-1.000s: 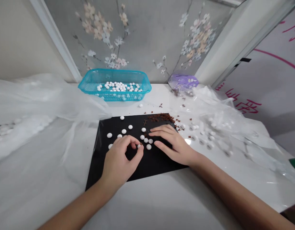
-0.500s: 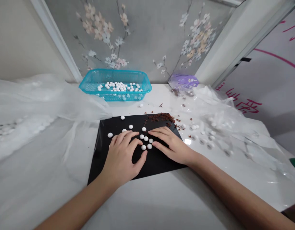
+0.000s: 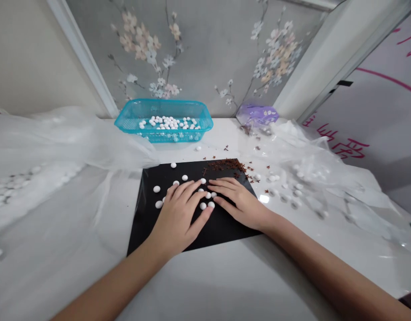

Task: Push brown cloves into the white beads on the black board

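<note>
Floral wall [image 3: 205,53] behind a blue basket [image 3: 188,109] of white balls [image 3: 170,121].

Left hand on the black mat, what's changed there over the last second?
The left hand let go of the white ball it was pinching, which now lies on the black mat. The hand opened and reached right, toward the right hand. The right hand, brown bits and blue basket stayed put.

Behind the white, glossy tabletop [image 3: 232,281] stands a grey panel [image 3: 208,49] with pale blossoms [image 3: 140,40]; left, a cream wall [image 3: 25,58]. Right, a whiteboard [image 3: 376,109] bears pink writing [image 3: 353,148]. Light glints [image 3: 264,199] off the tabletop.
</note>
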Tool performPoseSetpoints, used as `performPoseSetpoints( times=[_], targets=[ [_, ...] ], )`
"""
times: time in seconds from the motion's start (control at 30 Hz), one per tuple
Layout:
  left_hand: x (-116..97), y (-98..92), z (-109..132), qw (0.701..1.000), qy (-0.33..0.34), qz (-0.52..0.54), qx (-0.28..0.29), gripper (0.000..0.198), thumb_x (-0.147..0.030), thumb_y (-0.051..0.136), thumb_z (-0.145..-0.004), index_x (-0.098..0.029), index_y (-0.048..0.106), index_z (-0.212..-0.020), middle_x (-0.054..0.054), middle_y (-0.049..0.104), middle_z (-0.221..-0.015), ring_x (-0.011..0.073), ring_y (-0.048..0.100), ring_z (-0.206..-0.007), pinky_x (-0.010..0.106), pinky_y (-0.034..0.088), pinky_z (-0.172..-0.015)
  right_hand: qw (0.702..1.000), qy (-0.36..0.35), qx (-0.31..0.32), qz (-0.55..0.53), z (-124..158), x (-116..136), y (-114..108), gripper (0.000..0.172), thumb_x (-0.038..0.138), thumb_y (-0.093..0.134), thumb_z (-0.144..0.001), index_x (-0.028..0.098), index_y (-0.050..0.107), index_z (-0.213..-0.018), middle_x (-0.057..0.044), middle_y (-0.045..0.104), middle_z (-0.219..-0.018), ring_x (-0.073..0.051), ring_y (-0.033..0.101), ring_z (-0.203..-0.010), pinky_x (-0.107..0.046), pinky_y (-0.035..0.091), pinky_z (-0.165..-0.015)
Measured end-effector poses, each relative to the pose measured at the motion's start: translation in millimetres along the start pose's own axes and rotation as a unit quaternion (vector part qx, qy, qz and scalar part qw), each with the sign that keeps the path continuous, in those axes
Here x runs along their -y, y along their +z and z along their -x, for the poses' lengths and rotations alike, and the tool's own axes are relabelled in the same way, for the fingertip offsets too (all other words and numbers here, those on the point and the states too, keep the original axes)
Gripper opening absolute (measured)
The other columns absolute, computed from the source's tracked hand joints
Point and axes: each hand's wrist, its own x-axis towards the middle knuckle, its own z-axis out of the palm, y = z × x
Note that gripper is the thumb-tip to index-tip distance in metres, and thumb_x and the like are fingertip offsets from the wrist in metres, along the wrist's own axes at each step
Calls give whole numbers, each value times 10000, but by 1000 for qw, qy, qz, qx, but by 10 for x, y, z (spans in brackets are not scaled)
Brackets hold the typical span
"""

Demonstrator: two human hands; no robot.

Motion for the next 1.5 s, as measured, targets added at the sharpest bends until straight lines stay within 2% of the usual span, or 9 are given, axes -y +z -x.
performPoseSetpoints(
  times=[0.13, 0.3, 0.5, 0.63, 0.8, 0.97, 1.13, 1.33, 1.5],
  targets=[
    [42, -82, -34, 999, -3, -51, -3, 334, -340, 384, -907, -184, 566, -1140, 88, 506, -1317, 255, 422, -1210, 486, 234, -1035, 999, 1, -32, -3, 10, 21, -2, 277, 254, 484, -892, 158, 586, -1131, -105, 593, -1186, -232, 504, -1105, -453, 431, -951],
    [224, -351, -173, 992, -37, -105, -58, 307, -251, 371, -904, -185, 619, -1072, 77, 596, -1189, 251, 490, -1091, 431, 350, -934, 997, 18, -72, -13, 23, 9, 26, 198, 200, 491, -873, 190, 616, -1027, -82, 642, -1033, -217, 568, -964, -473, 440, -925],
    [374, -262, -281, 990, 80, -89, 73, 367, -276, 327, -930, -298, 523, -1239, 43, 476, -1353, 238, 382, -1246, 477, 231, -1025, 992, 25, -122, -27, 19, -20, 70, 162, 166, 471, -866, 214, 614, -926, -57, 645, -940, -193, 597, -894, -442, 449, -904],
    [410, -209, -283, 987, 79, -69, 124, 388, -348, 286, -943, -303, 498, -1265, 31, 476, -1358, 226, 380, -1255, 470, 191, -1050, 991, 29, -129, -22, 28, -21, 86, 141, 168, 482, -860, 214, 610, -898, -47, 647, -918, -189, 605, -880, -450, 421, -936],
    [437, -281, -294, 991, 56, -64, 108, 401, -357, 291, -941, -222, 547, -1219, 53, 549, -1282, 224, 428, -1209, 448, 178, -1052, 991, 32, -126, -20, 31, 0, 88, 125, 176, 486, -862, 210, 601, -900, -47, 642, -918, -185, 603, -882, -450, 404, -949],
    [507, -307, -289, 992, 42, -81, 84, 390, -356, 296, -936, -229, 561, -1192, 58, 564, -1247, 215, 455, -1167, 436, 203, -1040, 991, 36, -128, -31, 30, -4, 96, 123, 183, 479, -866, 208, 592, -906, -61, 637, -905, -202, 590, -881, -407, 476, -821],
    [625, -335, -204, 995, 31, -81, 49, 334, -285, 355, -913, -207, 594, -1132, 63, 594, -1192, 213, 490, -1114, 395, 294, -979, 988, 41, -141, -40, 44, -2, 114, 118, 205, 477, -879, 216, 595, -880, -60, 630, -887, -207, 591, -856, -395, 484, -786],
    [634, -253, -117, 998, -41, -33, -19, 238, -259, 449, -866, -201, 645, -986, 48, 669, -996, 202, 563, -945, 365, 363, -856, 986, 26, -156, -51, 65, 22, 155, 95, 213, 493, -872, 229, 586, -866, -43, 622, -794, -200, 594, -747, -352, 508, -708],
    [520, -203, -151, 987, -146, 62, -31, 158, -232, 510, -795, -218, 653, -860, 13, 683, -915, 207, 588, -853, 351, 399, -790, 979, 2, -196, -56, 70, 87, 153, 103, 191, 524, -853, 242, 601, -899, -28, 631, -777, -188, 605, -702, -316, 517, -631]
  ],
)
